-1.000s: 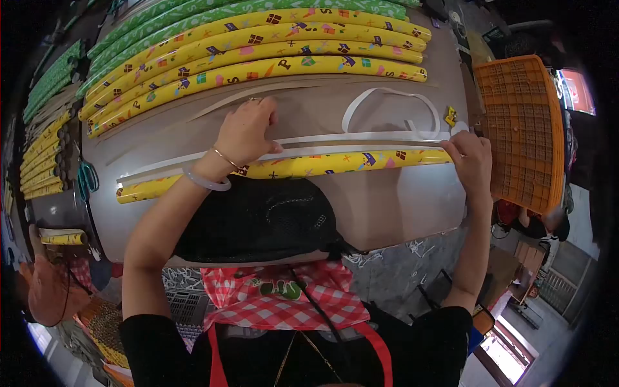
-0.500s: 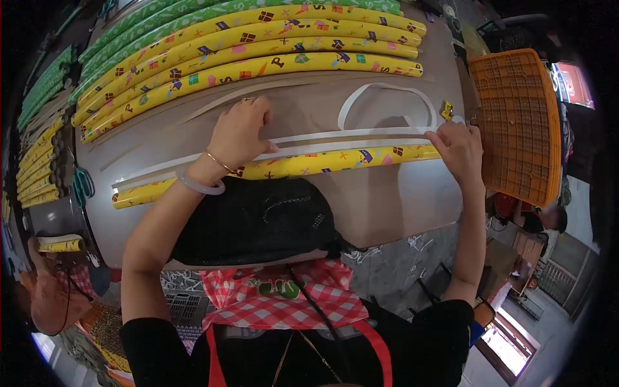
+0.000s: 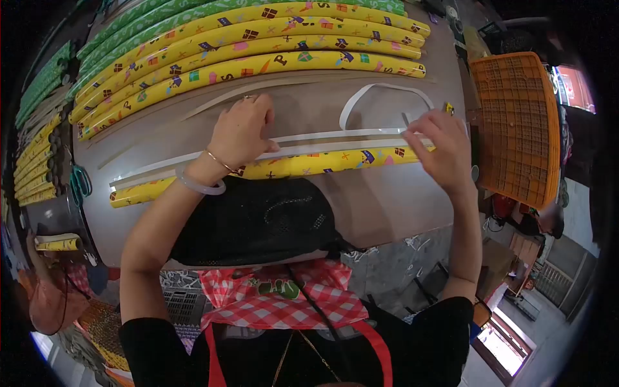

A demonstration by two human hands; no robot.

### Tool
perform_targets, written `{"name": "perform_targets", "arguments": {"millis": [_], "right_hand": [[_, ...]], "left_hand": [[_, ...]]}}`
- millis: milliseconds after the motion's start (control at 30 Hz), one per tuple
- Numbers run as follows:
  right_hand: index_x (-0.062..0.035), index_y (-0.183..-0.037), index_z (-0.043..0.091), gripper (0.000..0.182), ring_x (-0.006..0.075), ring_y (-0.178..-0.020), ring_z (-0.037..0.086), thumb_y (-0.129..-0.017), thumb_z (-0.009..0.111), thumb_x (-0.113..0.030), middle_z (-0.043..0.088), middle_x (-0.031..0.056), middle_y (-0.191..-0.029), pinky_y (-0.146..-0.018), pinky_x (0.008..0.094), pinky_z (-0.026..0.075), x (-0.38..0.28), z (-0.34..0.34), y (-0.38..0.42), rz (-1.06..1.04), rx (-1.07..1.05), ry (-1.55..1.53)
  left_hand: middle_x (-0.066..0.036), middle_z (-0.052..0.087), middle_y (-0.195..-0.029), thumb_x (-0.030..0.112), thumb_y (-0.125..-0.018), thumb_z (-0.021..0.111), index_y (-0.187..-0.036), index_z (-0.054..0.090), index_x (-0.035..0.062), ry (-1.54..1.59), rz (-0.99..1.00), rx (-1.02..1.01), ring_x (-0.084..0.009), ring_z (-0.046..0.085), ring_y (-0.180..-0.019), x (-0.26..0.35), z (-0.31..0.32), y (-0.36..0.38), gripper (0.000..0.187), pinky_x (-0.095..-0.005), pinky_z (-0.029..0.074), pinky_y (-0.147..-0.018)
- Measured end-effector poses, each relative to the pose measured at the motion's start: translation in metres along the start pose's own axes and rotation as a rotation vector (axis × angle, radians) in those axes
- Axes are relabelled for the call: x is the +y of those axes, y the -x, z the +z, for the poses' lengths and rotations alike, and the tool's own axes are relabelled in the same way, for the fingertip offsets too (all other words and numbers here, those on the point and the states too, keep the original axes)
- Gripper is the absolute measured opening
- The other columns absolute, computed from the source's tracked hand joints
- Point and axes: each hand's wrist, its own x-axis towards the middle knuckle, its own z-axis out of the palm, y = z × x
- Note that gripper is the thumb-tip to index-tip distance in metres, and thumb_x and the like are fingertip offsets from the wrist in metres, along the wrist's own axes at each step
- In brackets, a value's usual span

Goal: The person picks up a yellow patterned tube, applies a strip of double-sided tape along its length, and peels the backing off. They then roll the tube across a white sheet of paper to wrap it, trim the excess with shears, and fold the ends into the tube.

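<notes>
A yellow patterned roll (image 3: 309,165) lies across the table in front of me, with a long white strip (image 3: 329,135) along its far side. My left hand (image 3: 244,132) is curled over the strip and roll, thumb and fingertips bent down by the strip; what they grip, if anything, is hidden. At the right, my right hand (image 3: 442,145) has its thumb and index finger at the strip, near the base of a white band loop (image 3: 371,92). A black mesh bag (image 3: 258,219) rests on the table's near edge.
Several yellow rolls (image 3: 258,66) and green rolls (image 3: 142,39) lie at the back. An orange crate (image 3: 519,129) stands at the right, and teal-handled scissors (image 3: 80,184) lie at the left. Another person's arm (image 3: 48,284) is at the lower left, beside a short yellow roll (image 3: 58,244).
My right hand has moved left along the strip, away from its right end. My left hand has stayed in nearly the same place.
</notes>
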Motion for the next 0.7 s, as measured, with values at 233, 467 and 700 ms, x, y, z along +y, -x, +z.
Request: {"name": "perform_targets", "arguments": {"millis": [233,467,700], "right_hand": [[-0.0077,-0.105,0.058,0.037,0.0208,-0.093,0.055,-0.078,0.062,-0.033,0.056,0.0074,-0.103,-0.086,0.0364,0.04,-0.127,0.056,-0.003,-0.208,-0.005,-0.318],[-0.0036,-0.114,0.052,0.049,0.0273,-0.108,0.049,-0.081,0.056,-0.039,0.052,0.0117,-0.116,-0.097,0.042,0.034,-0.145,0.071,-0.008,-0.103,-0.014,-0.361],[-0.002,-0.111,0.053,0.048,0.0287,-0.108,0.049,-0.082,0.055,-0.039,0.053,0.0134,-0.113,-0.097,0.0421,0.033,-0.145,0.074,-0.012,-0.036,-0.014,-0.357]], "left_hand": [[-0.008,0.054,-0.078,0.018,-0.053,0.082,-0.086,0.047,0.0072,-0.01,0.0,0.008,-0.028,0.054,-0.077,-0.001,0.0,-0.001,0.049,-0.0375,0.044,-0.066],[-0.006,0.056,-0.084,0.02,-0.055,0.079,-0.085,0.047,0.0108,0.002,-0.066,-0.071,-0.0283,0.055,-0.086,0.0,-0.001,-0.004,0.044,-0.0403,0.042,-0.071],[-0.006,0.055,-0.082,0.022,-0.054,0.079,-0.083,0.047,0.0105,-0.008,-0.065,-0.056,-0.0289,0.054,-0.083,-0.001,-0.001,-0.003,0.044,-0.0404,0.042,-0.069]]}}
